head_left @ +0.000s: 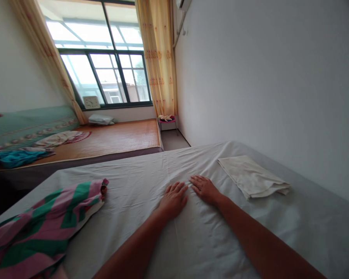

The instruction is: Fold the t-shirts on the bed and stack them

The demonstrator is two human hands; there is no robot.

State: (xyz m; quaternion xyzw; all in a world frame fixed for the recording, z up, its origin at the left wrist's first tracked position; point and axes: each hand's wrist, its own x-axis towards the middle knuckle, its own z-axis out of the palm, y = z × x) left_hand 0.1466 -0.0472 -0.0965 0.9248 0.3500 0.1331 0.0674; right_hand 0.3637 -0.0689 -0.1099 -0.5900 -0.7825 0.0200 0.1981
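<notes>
My left hand (173, 199) lies flat, palm down, on the white sheet (133, 197) of the bed in front of me, fingers stretched out. Just to its right, my right hand (205, 189) also rests flat on the sheet with its fingers extended; the two hands nearly touch. Neither holds anything. A folded white cloth (251, 176) lies on the sheet to the right of my right hand. A pink, green and white striped cloth (43, 224) lies crumpled at the bed's left side.
A white wall (264, 77) runs along the right of the bed. Beyond stands a second bed with a bamboo mat (116, 137), clothes and a pillow. A window with yellow curtains (159, 58), a clock and a small stool lie at the far end.
</notes>
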